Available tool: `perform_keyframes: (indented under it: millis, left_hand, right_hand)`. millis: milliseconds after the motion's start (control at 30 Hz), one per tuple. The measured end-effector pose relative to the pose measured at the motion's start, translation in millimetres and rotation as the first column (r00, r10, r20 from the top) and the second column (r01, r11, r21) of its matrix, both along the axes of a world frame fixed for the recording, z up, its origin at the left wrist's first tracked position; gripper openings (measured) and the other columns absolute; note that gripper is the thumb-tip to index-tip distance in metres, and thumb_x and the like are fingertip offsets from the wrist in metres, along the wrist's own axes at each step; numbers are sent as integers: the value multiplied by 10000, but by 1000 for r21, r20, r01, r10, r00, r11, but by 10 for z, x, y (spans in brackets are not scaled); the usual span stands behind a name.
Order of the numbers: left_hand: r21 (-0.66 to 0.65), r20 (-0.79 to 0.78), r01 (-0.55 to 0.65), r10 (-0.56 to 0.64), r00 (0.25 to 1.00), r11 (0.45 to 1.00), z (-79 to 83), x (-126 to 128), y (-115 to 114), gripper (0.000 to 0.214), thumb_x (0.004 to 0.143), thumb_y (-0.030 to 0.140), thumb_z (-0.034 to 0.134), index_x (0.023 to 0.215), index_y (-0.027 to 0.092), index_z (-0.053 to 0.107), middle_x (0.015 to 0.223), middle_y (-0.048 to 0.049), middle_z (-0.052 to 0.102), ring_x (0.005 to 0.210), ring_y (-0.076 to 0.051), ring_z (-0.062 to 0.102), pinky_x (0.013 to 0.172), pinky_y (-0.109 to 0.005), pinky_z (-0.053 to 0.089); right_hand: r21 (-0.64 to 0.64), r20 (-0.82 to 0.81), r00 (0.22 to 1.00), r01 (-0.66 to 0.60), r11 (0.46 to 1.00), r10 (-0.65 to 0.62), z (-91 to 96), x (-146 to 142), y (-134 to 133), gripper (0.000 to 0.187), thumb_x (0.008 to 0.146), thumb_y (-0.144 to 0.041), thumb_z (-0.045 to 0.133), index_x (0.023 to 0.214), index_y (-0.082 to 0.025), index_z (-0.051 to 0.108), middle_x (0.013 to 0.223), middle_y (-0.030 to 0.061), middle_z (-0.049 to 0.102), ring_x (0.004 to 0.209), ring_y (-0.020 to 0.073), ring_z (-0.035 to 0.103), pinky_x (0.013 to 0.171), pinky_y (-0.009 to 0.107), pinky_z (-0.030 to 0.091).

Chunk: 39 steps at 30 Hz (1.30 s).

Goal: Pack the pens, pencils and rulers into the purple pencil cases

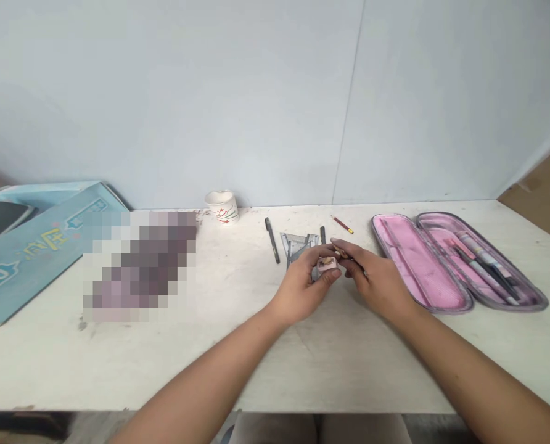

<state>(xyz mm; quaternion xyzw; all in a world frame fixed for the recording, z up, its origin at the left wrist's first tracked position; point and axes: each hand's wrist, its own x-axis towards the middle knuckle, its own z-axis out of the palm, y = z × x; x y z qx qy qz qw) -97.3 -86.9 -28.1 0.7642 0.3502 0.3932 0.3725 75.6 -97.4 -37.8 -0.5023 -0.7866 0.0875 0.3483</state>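
Between the thumb and fingers of my left hand is a small pale pink pencil sharpener, its top dark with bits of tan in it. My right hand is closed on a thin brown pencil, mostly covered by the fingers. The fingertips of both hands nearly meet above the table. Just beyond them lie clear set squares, partly hidden by my left hand. A black pen rests to their left, and a dark pen cap or pen end shows behind my fingers.
A dark red pencil lies farther back. An open pink pencil case with several pens is on the right. By the wall stands a paper cup. Leftward are a blurred-out purple-grey object and a blue box.
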Motion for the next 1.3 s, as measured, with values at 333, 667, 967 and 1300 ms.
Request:
perform_keyframes:
  millis: [333, 667, 967, 1300]
  left_hand:
    - [21, -28, 3, -2, 1000, 1000, -11, -18, 15, 226, 838, 299, 519, 1033, 188, 542, 1229, -91, 558, 1132, -205, 519, 962, -359, 406]
    - [77, -171, -65, 78, 982, 995, 86, 380, 178, 278, 843, 336, 498, 1083, 204, 549, 997, -33, 626, 850, -140, 593, 756, -268, 471]
    - [-22, -200, 95, -98, 975, 995, 216, 1106, 52, 299, 760, 367, 593, 999, 190, 620, 660, 25, 551, 592, -107, 492, 574, -227, 410]
    - [-186, -206, 81, -119, 971, 979, 418, 554, 71, 319, 785, 334, 521, 1064, 192, 586, 668, 28, 483, 562, -98, 462, 532, -217, 408]
  right_hand:
    - [-36, -9, 1000, 3, 999, -4, 14, 21, 19, 485, 886, -225, 381, 1360, -318, 336, 1065, 8, 668, 783, 152, 653, 695, 289, 497]
    - [86, 23, 965, 257, 963, -260, 148, 291, 66, 282, 904, -346, 382, 1060, -180, 549, 944, 77, 688, 824, 207, 637, 693, 289, 428]
    - [184, 314, 680, 641, 745, -663, 70, 1572, -217, 344, 877, -401, 403, 820, -148, 629, 856, 145, 657, 928, 276, 514, 713, 340, 401]
    - [169, 426, 740, 500, 850, -520, 276, 1266, -20, 350, 883, -362, 395, 905, -124, 650, 940, 135, 635, 972, 254, 484, 844, 340, 361]
